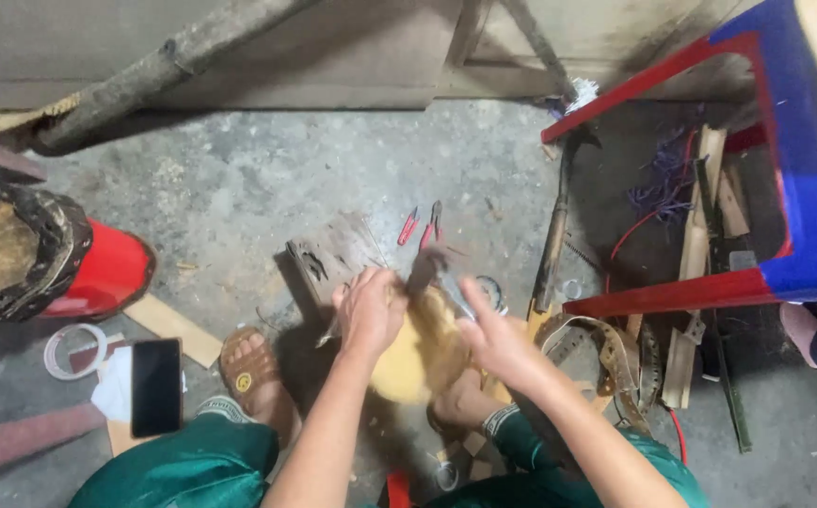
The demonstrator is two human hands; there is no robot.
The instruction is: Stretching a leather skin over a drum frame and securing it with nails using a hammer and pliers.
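Observation:
My left hand (pixel 368 312) grips the top of a pale yellow rounded piece (pixel 418 362) that rests between my feet on the concrete floor. My right hand (pixel 493 341) is closed on a blurred dark-bladed tool (pixel 430 271), its blade against the yellow piece just above it. A worn wooden block (pixel 328 259) lies right behind my hands. My sandalled left foot (pixel 253 372) is beside the piece.
Red-handled pliers (pixel 423 226) lie behind the block. A hammer (pixel 552 249) and a coiled strap (pixel 616 353) lie right. A red and blue stool frame (pixel 785 273) with wood strips stands far right. A black phone (pixel 156 386), tape roll (pixel 74 350) and red bucket (pixel 107 268) sit left.

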